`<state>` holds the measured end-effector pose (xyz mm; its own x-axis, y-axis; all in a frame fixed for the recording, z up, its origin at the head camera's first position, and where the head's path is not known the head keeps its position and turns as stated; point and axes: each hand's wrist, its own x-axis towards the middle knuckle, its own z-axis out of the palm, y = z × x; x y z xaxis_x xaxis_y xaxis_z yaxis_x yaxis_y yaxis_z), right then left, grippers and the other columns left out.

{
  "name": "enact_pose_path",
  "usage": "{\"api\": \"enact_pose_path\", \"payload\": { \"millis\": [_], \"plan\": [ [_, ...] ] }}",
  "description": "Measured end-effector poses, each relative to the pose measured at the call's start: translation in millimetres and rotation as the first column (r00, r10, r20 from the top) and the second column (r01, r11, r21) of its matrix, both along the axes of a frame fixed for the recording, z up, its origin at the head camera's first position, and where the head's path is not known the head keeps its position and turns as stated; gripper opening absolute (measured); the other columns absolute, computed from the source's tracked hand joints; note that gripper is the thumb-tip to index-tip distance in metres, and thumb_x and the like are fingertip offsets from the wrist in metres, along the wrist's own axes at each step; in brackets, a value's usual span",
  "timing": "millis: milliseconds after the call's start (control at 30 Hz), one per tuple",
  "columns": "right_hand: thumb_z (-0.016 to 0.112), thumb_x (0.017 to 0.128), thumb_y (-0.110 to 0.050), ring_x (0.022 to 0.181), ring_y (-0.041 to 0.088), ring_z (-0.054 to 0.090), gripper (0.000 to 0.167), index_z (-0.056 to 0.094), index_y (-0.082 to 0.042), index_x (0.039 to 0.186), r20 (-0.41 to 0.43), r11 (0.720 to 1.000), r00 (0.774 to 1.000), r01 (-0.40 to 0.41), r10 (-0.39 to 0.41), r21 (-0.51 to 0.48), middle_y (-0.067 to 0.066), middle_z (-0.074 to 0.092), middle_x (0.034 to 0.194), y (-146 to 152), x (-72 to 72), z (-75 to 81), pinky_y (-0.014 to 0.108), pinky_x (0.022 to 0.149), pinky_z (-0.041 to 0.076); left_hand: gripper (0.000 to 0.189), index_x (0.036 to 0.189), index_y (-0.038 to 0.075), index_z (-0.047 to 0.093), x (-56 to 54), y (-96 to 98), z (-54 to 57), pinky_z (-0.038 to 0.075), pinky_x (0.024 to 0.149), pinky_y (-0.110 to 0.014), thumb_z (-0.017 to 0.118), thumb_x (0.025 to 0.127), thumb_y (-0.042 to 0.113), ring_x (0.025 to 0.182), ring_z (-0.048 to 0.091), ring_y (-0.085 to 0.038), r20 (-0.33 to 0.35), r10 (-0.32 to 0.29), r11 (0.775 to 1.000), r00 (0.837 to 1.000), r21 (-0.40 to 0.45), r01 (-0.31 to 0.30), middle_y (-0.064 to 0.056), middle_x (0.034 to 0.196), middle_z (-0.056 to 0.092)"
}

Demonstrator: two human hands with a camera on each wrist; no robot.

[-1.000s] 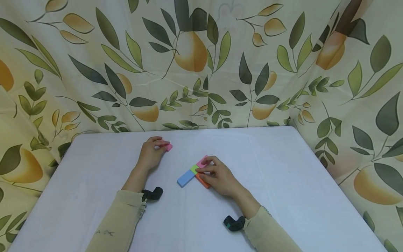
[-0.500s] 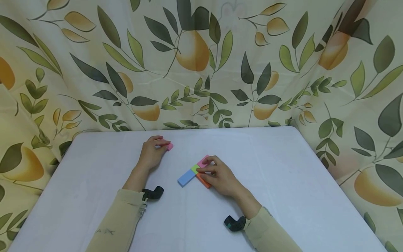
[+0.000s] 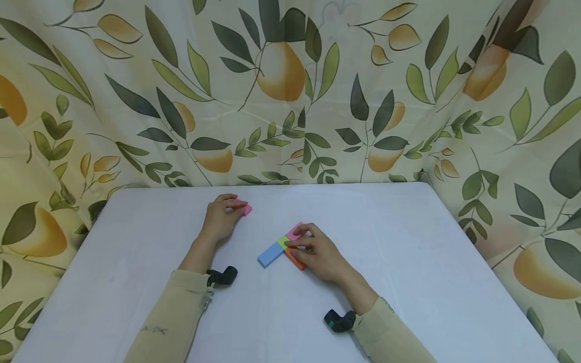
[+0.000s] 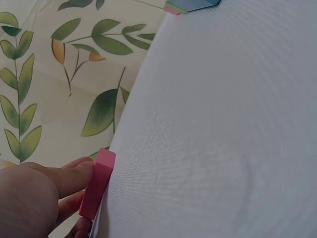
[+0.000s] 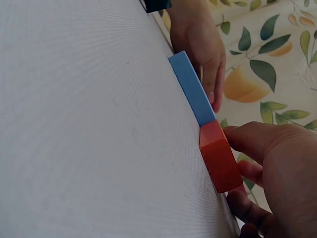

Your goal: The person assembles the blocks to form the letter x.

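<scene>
Near the table's far edge, my left hand [image 3: 221,219] pinches a small pink block [image 3: 247,209]; in the left wrist view the thumb lies against this pink block [image 4: 99,182], which meets the white surface. Right of it, blocks lie joined on the table: a long blue block [image 3: 270,254], a green one [image 3: 282,241], another pink one [image 3: 294,231], and an orange block [image 3: 295,259] angled toward me. My right hand [image 3: 320,256] is over their right side, fingers bent, thumb and fingers gripping the orange block [image 5: 220,163]. Its fingers partly cover the green and pink blocks.
A white cloth covers the table [image 3: 181,322]. Behind it hangs a curtain [image 3: 281,131] printed with leaves and fruit. Dark wrist cameras [image 3: 222,276] are worn at both sleeves.
The head view has shifted slightly, so the scene sits a little further right. Both hands keep their places on the blocks, and the blocks have not visibly moved.
</scene>
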<state>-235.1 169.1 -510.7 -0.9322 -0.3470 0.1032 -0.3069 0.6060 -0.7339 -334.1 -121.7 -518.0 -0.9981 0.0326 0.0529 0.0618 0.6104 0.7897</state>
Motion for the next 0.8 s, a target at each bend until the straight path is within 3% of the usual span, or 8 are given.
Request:
{"api": "enact_pose_path", "payload": {
  "millis": [800],
  "plan": [
    [0.075,0.096,-0.024,0.127,0.022,0.056,0.022,0.08,-0.026,0.117,0.008,1.0,1.0,-0.001,0.001,0.007,-0.006,0.054,0.139,0.3,-2.3,-0.8,0.044,0.102,0.045,0.022,0.117,0.017,0.08,-2.2,-2.2,-2.7,0.035,0.116,-0.053,0.074,0.097,0.023,0.14,0.044,-0.037,-0.03,-0.037,0.999,0.999,0.027,0.038,-0.006,0.146,0.057]
  ]
}}
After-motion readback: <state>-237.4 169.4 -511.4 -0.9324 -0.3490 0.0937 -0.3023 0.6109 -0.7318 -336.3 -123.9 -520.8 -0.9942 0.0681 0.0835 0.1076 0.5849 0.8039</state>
